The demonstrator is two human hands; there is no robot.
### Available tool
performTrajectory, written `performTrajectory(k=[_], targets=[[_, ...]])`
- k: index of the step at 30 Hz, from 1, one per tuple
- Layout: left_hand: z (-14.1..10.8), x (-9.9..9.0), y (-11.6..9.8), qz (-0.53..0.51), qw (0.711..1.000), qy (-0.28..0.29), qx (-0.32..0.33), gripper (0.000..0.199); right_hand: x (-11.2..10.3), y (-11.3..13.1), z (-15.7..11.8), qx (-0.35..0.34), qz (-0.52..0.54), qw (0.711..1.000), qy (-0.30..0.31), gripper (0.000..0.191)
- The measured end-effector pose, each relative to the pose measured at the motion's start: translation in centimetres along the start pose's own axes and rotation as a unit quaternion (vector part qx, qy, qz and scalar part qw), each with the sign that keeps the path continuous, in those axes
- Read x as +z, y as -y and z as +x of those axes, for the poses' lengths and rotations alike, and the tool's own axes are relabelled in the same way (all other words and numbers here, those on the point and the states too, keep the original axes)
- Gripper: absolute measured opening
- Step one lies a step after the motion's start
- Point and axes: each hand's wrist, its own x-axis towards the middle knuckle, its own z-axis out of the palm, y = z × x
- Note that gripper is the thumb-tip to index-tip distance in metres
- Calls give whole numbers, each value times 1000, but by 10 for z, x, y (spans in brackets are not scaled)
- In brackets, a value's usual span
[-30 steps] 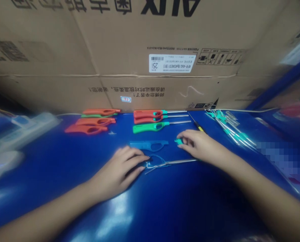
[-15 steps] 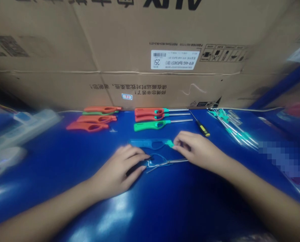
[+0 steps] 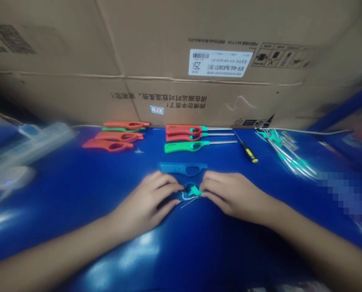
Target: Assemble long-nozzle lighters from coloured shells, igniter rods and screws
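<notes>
My left hand point(image 3: 156, 198) is closed on the left end of a blue lighter shell point(image 3: 187, 185), mostly covered by the fingers. White wires point(image 3: 187, 198) and a thin grey rod point(image 3: 189, 202) show at this shell's near side. My right hand point(image 3: 229, 194) pinches a green plastic trigger point(image 3: 195, 190) over the shell's finger loop; whether it is seated there I cannot tell. The shell's right end and its metal tube are hidden by the right hand. Just beyond both hands lies another blue lighter half-shell point(image 3: 176, 168), untouched.
Several orange lighter shells point(image 3: 108, 144) lie back left, with a green one among them. Assembled lighters point(image 3: 183, 147), a screwdriver point(image 3: 249, 153) and metal tubes with green parts point(image 3: 285, 156) line the back. A white power strip point(image 3: 50, 142) is left; a cardboard box point(image 3: 156, 85) walls the rear.
My right hand has brought the green trigger nearer, from the end of the far blue half-shell to the finger loop of the near shell. My left hand keeps its grip. The view has shifted slightly.
</notes>
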Motion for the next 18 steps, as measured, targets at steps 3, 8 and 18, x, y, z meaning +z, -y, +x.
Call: performTrajectory(k=[3,8,18], targets=[[0,0,0,3,1000,2,-3,27,2,1,1,-19,-34,999,3,24],[-1,0,1,-7,1000,-2,-5,27,6,1,4,-46,-66,996,-27,28],[1,1,2,-15,1000,-8,-5,27,7,0,3,-37,-53,995,-72,28]])
